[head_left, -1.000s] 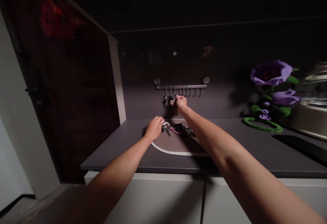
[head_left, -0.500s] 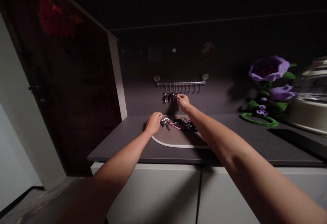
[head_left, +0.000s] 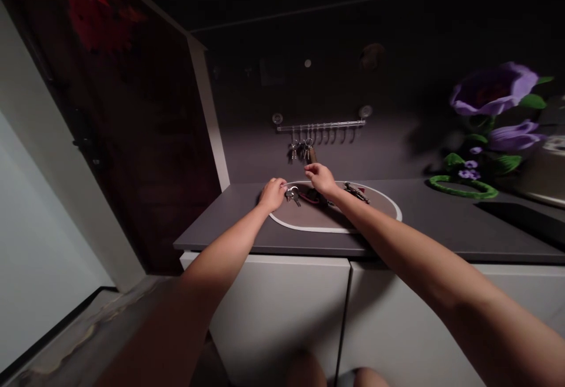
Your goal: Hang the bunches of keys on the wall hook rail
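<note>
My left hand (head_left: pixel 272 194) rests at the left edge of an oval mat (head_left: pixel 326 222) with a pale rim. Its fingers lie forward over the rim, beside a bunch of keys (head_left: pixel 293 195) on a ring. My right hand (head_left: pixel 322 179) is over the back of the mat, just under a brown key fob (head_left: pixel 313 154) that hangs from a hook. The fingers are loosely bent and nothing shows in them. More hanging keys (head_left: pixel 293 152) are on the left hooks of a clear rail (head_left: pixel 322 126). My right hand partly covers a pink-edged item on the mat.
Another dark and metal bunch (head_left: pixel 356 193) lies on the mat's right side. Purple flowers (head_left: pixel 492 93) with a green ring base (head_left: pixel 463 187) stand to the right on the grey counter (head_left: pixel 424 228). A dark door (head_left: pixel 145 140) is at the left.
My right hand has come down from the hooks, and the brown fob now hangs above its fingers. My left hand stays beside the keys. The view has tilted down slightly.
</note>
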{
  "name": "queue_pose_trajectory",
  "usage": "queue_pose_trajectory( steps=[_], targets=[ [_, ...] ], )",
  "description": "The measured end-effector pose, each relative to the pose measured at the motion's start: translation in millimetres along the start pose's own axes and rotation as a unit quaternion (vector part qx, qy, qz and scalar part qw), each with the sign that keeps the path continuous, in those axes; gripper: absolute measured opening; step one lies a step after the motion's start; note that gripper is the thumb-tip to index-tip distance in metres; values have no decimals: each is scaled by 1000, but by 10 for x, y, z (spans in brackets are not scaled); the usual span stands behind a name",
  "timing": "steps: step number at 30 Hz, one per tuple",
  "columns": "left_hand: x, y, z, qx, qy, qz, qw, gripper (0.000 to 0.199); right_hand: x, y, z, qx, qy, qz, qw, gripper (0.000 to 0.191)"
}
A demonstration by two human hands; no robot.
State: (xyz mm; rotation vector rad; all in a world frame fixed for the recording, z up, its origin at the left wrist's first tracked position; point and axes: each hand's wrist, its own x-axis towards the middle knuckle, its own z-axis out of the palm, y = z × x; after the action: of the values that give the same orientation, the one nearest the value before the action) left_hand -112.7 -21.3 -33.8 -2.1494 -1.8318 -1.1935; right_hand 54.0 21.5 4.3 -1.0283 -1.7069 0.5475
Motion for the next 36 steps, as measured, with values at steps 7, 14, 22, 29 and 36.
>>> queue_pose_trajectory(
  steps=[7, 14, 22, 29, 36],
  targets=[
    [26, -49, 54, 25, -56, 21, 998, 32, -170, 78, 19, -235, -115, -141, 955, 16],
    [22, -41, 42, 42, -91, 12, 995, 32, -147, 97, 43, -270, -144, -135, 942, 14],
    [26, -8, -22, -25, -74, 48, 996, 27, -160, 92, 71, -287, -149, -118, 939, 14],
    [-8, 83, -88, -94, -50, 6, 994, 23, -162, 61, 65, -317, -161, -132, 925, 16],
    [10, 64, -80, -203, -22, -43, 978, 20, -151, 51, 70, -313, -165, -142, 924, 16]
  ],
)
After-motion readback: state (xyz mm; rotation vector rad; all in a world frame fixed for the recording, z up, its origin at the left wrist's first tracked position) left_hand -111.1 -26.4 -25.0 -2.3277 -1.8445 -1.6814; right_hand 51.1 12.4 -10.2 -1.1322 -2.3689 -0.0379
